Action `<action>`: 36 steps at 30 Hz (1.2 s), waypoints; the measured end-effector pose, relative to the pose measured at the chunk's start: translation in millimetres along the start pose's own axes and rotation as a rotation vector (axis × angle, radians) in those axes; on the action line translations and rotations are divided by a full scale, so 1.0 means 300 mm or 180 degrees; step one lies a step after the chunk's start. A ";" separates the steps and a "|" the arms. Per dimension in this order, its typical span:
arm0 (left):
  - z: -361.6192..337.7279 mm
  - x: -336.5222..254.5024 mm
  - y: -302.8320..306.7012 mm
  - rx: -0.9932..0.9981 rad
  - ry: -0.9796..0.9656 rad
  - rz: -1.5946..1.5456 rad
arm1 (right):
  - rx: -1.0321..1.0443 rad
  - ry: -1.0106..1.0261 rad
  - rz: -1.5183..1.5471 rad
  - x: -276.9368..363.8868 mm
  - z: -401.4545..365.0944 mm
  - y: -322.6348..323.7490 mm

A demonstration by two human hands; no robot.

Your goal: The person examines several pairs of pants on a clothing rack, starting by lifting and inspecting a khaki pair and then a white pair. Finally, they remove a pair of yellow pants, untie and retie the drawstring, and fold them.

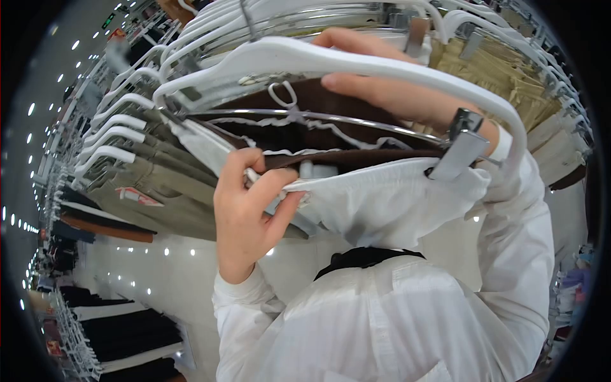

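Observation:
A white hanger [267,56] with a metal bar spans the upper middle, and a silver clip [458,153] at its right end grips a white garment [388,197] by the waistband. Dark brown fabric [312,95] shows behind and within the waist opening, with a white drawstring loop [282,95] above the bar. My left hand [245,207] is closed, pinching the white waistband's edge near its middle. Behind the hanger, my right hand [375,89] reaches across with fingers apart, by the brown fabric. The hanger hides part of this hand.
Olive trousers [165,184] hang on white hangers to the left, khaki garments [496,76] to the right. More hangers crowd the rail behind. A lower rack of dark and white clothes [130,325] stands at lower left on the shiny floor [146,264].

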State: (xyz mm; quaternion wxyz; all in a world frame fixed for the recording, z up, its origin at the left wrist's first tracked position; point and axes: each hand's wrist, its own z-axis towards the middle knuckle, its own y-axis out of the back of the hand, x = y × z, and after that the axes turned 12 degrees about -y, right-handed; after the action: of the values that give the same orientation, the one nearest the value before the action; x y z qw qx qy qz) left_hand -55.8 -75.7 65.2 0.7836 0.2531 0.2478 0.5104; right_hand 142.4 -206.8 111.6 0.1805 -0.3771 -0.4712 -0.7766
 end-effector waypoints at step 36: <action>-0.039 0.081 -0.121 -0.0628 0.0178 0.0048 | -0.0781 -0.0455 0.0337 -0.264 -0.431 -0.325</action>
State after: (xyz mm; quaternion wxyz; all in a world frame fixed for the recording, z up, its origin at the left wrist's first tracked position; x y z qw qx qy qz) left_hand -30.2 -64.3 29.6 0.7936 0.1622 0.2162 0.5451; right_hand 78.3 -277.2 -41.5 0.1398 -0.4750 -0.3638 -0.7889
